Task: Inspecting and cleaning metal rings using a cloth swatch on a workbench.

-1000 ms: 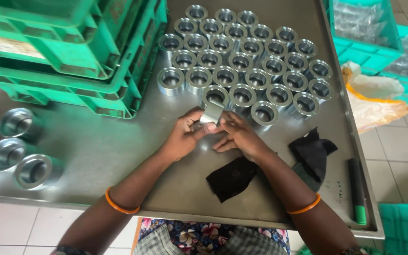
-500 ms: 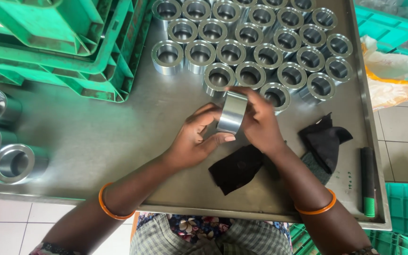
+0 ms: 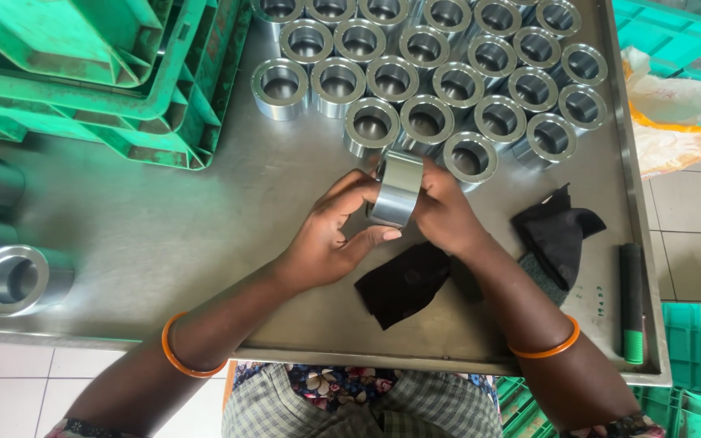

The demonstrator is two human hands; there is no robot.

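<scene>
Both hands up over the desk [image 3: 164, 235], left hand [image 3: 330, 239] and right hand [image 3: 444, 211] pinching one metal ring [image 3: 395, 188] on edge between their fingers, just short of the ring rows [image 3: 448, 65]; looks like inspection, black cloth [image 3: 403, 280] lies close

Bright, even daylight is filling the scene, seeming to come from the far side. The steel counter [image 3: 164, 235] is giving off a soft, hazy sheen rather than hard glare, while the metal rings [image 3: 423, 77] are catching small white highlights on their rims. Faint, diffuse shadows are lying beneath the forearms. Focus is staying sharp at centre; the rings at the left edge [image 3: 10, 280] are looking slightly stretched and softened.
</scene>
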